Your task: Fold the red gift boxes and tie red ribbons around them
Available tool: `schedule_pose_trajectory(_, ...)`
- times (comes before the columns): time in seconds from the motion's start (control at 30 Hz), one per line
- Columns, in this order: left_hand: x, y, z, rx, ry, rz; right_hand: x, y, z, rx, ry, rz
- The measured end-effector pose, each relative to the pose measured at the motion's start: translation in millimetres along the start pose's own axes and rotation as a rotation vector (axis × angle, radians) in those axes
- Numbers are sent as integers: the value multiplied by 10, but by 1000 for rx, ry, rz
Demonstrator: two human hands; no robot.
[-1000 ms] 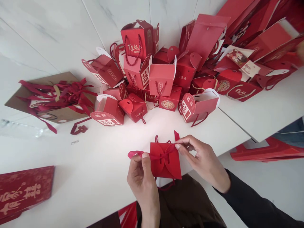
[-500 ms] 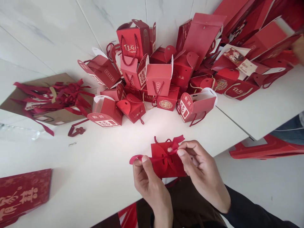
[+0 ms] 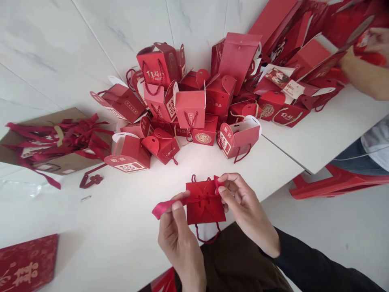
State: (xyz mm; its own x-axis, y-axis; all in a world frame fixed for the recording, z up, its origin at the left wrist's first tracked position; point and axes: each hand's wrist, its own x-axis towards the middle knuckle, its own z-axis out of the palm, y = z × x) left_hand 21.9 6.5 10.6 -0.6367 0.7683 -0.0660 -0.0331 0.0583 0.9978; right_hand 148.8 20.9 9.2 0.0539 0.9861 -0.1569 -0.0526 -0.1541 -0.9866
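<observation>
A small red gift box (image 3: 197, 213) with rope handles stands on the white table before me, its rounded top flaps folded together. Across those flaps runs a red ribbon (image 3: 164, 207), seemingly threaded through the slots and crossed or knotted in the middle. My left hand (image 3: 180, 237) pinches one ribbon end between thumb and fingers, left of the box, and a loose tail sticks out beyond. At the box's upper right corner, my right hand (image 3: 243, 207) pinches the other end. The ribbon is stretched between both hands.
Many red gift boxes (image 3: 190, 105) are piled along the wall. A brown paper bag (image 3: 74, 168) of ribbons lies at left, near a flower-shaped tag (image 3: 95, 180). A red printed bag (image 3: 30, 259) is at lower left. Another person's arm (image 3: 367, 79) reaches in at right, above a red stool (image 3: 334, 182).
My left hand has drawn its ribbon end further left, and more tail shows there. The ribbon end at my right hand looks shorter. The view has shifted, bringing the other person's arm into sight.
</observation>
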Motion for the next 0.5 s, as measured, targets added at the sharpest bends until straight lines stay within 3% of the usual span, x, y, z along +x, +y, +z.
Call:
schedule_pose_trajectory(0.13, 113, 8, -15, 52, -159, -38, 14, -86, -5, -96, 0, -6)
schedule_pose_trajectory(0.27, 258, 56, 20, 57, -153, -55, 70, -188, -2, -151, -46, -32)
schedule_pose_trajectory(0.5, 699, 280, -140, -348, 70, -88, 222, -234, 52, -227, -97, -50)
